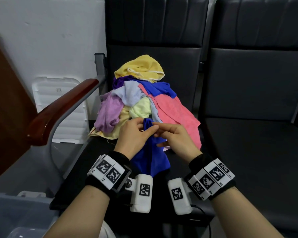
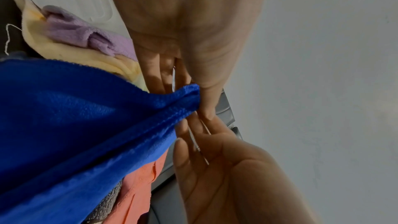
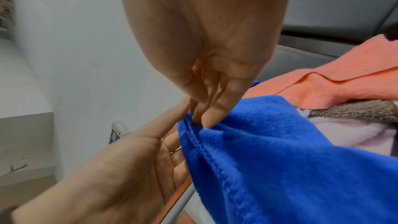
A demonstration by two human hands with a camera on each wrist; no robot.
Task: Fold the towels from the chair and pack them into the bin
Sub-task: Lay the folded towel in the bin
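A grey bin [image 1: 15,212] is seen at lower left, its contents unclear. Mid-frame, a blue towel [image 1: 150,160] is pinched by the left hand [image 1: 136,133] and right hand [image 1: 174,138], held together before the towel pile [image 1: 141,100] on the chair [image 1: 162,48].

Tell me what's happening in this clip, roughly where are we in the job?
A person stands at a black chair heaped with crumpled towels. Both hands are on one blue towel, lifted off the seat: the left hand and the right hand pinch its bunched top edge close together, and the rest hangs down between the wrists. It is not yet folded. The grey bin sits at lower left; its inside is out of view. This looks like an early stage, with most of the pile untouched.
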